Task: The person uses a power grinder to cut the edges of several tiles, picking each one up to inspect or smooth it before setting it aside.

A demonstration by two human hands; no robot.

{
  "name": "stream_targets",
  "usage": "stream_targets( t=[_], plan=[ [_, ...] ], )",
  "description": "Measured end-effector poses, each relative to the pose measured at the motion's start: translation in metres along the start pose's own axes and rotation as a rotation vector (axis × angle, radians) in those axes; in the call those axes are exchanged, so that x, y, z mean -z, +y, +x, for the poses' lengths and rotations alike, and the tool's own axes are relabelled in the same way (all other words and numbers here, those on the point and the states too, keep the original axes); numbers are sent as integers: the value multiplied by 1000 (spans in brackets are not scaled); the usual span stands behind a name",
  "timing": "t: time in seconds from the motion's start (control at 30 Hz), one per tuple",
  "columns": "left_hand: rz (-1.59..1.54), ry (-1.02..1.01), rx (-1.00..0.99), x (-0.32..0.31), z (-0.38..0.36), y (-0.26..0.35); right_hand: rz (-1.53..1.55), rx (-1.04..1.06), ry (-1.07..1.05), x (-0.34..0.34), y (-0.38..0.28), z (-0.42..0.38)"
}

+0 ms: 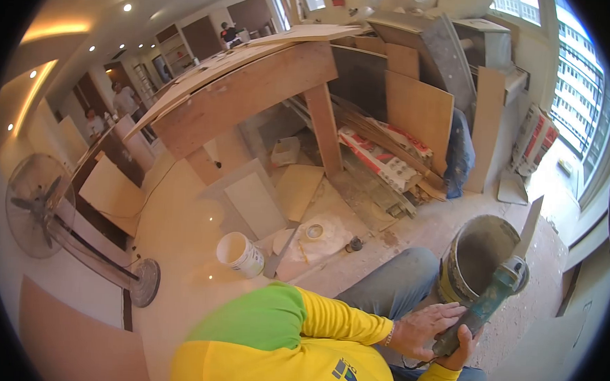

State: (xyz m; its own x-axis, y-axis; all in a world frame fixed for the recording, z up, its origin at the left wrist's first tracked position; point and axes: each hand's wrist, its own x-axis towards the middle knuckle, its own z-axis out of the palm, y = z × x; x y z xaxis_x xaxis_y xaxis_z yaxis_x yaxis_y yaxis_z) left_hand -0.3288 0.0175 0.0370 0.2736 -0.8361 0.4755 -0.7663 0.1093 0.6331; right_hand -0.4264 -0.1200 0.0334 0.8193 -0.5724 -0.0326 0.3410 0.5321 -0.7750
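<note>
Both my hands grip the angle grinder (485, 309) just beside the grey bucket (476, 256): left hand (427, 326) over the body, right hand (460, 350) clenched beneath. My knee sits close, so I judge a slip could send the disc into it.

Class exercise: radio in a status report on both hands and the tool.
Left hand on top of trowel handle, right hand gripping beneath. Blade up over grey bucket. Nothing in the way.
</note>
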Motion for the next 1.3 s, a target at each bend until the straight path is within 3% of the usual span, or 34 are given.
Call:
stream_targets(
  t=[0.13, 0.17, 0.23, 0.37, 0.5, 0.57, 0.6, 0.67, 0.73, 0.77, 0.83, 0.9, 0.97, 1.03, 1.13, 1.2, 1.3],
  plan=[
    [28, -113, 80, 1, 0, 0, -64, 44, -20, 34, 12, 6],
    [37, -91, 76, 5, -1, 0, -86, 72, -20, 34, 14, 8],
    [35, -236, 85, 16, -5, 2, -112, 58, -34, 15, -5, -5],
    [-110, -248, 112, 36, -7, -1, -276, 153, 77, 19, -23, -15],
    [-198, -124, 70, 34, 24, -30, -373, 235, 283, 52, -45, -3],
    [-220, 59, -72, 36, 55, -40, -400, 204, 340, 59, -63, 2],
    [-336, 77, 5, 41, 73, -43, -381, 215, 394, 61, -68, 5],
    [-261, 208, -35, 39, 113, -60, -473, 264, 553, 54, -80, 17],
    [-282, 159, 22, 40, 152, -78, -526, 325, 632, 81, -83, 39],
    [-302, 194, 52, 37, 169, -88, -575, 232, 665, 80, -89, 43],
    [-307, 197, 122, 30, 192, -107, -821, 345, 773, 160, -71, 73],
    [-307, 131, 338, 25, 201, -119, -1075, 206, 950, 184, -58, 81],
    [-536, 145, 330, 15, 212, -114, -1321, 37, 1061, 196, -45, 83],
    [-560, 109, 312, 15, 219, -93, -1429, -173, 1081, 211, -31, 85],
    [-604, 126, 272, 6, 225, -84, -1562, -320, 1096, 241, 6, 94],
    [-629, 172, 242, 12, 224, -87, -1603, -624, 1080, 244, 29, 100],
    [-705, 146, 303, 18, 223, -96, -1732, -745, 1078, 269, 60, 95]
  ],
)
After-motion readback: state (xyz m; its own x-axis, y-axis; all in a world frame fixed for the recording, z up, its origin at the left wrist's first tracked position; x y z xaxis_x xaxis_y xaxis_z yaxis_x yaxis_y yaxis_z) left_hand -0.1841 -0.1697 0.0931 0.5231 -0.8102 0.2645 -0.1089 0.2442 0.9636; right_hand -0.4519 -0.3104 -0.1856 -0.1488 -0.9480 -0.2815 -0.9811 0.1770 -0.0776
